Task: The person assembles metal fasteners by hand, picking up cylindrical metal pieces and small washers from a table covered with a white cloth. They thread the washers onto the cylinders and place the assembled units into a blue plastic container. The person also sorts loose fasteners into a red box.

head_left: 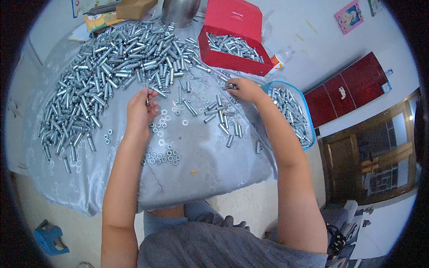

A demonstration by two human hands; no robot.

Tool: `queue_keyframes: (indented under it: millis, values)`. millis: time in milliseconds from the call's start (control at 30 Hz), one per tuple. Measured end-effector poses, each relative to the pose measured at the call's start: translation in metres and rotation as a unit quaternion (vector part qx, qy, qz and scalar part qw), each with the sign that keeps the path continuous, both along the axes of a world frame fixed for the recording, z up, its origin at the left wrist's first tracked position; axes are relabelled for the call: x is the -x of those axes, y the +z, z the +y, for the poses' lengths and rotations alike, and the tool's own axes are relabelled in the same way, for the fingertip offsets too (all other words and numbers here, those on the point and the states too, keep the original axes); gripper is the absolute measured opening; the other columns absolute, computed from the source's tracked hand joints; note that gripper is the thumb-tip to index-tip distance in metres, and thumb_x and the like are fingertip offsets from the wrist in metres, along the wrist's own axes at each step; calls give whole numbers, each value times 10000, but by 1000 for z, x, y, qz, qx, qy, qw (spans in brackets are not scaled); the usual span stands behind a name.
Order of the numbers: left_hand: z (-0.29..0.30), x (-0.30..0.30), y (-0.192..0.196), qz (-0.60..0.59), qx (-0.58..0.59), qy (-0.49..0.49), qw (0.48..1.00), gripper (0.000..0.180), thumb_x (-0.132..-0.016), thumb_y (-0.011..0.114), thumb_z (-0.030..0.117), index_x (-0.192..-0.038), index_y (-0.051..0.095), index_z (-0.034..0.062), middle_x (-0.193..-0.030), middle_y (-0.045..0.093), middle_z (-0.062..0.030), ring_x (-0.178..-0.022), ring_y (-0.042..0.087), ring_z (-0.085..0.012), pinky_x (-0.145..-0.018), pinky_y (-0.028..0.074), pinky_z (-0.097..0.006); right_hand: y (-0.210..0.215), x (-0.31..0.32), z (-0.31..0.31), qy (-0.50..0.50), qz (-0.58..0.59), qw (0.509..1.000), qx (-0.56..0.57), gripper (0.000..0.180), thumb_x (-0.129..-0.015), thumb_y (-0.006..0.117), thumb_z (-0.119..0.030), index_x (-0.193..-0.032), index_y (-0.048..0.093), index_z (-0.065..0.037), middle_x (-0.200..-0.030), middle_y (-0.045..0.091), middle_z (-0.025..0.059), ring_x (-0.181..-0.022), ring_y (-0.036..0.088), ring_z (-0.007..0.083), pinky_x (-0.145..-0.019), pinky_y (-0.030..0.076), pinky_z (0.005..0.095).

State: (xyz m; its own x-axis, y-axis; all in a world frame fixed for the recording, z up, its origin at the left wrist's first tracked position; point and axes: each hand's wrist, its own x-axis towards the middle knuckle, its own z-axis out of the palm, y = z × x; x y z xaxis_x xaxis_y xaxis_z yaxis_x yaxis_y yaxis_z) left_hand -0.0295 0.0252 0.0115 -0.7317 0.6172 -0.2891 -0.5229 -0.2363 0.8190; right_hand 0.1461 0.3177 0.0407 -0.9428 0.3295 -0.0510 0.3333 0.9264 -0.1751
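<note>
My left hand (142, 111) is closed on a slim metal bolt (148, 101), at the near edge of a big heap of silvery expansion bolts (129, 53). On the right, my right hand (246, 90) has its fingers pinched together among small metal parts; what they hold is too small to make out. Between the hands lie loose washers (185, 122) and a scattering of metal sleeves (222, 117). Hex nuts (173, 152) are grouped closer to me, beside my left forearm.
A red box (232, 58) with its lid up, full of bolts, stands at the back. To the right, a blue-rimmed basket (309, 119) holds more. A metal pot (180, 12) and a cardboard box (135, 8) stand behind the heap. Grey cloth (196, 178) covers the table.
</note>
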Motion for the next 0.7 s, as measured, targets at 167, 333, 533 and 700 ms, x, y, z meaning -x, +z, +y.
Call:
queue_keyframes:
  millis: [167,333,533,700]
  values:
    - [-1,4,-1,9,6,1,1000,225,-885,423,258,-876,531,61,-832,562,-13,-625,481,-66,-532,421,-206,18,8,-14,-75,-36,991,-105,307,-728,578,-271,-962,581,-72,-866,597,182,-813,581,312,-701,457,392]
    - [0,2,0,7,2,2,1000,229,-886,424,260,-877,529,57,-832,562,-17,-628,485,-71,-543,428,-211,10,25,-6,-98,29,986,-134,275,-710,563,-253,-879,587,-37,-851,601,180,-813,581,330,-718,457,431]
    - [-2,-1,5,-3,-15,13,1000,216,-888,419,237,-865,522,49,-818,553,-24,-622,485,-77,-543,433,-220,-2,40,13,-95,-34,992,-72,271,-715,567,-236,-886,592,-28,-912,582,213,-886,561,329,-777,444,415]
    - [0,2,-4,-12,-37,2,999,202,-889,432,245,-883,525,67,-815,565,-20,-628,492,-78,-550,441,-224,-12,41,12,-81,-70,988,-115,315,-736,551,-208,-970,547,3,-961,552,246,-927,535,366,-814,430,429]
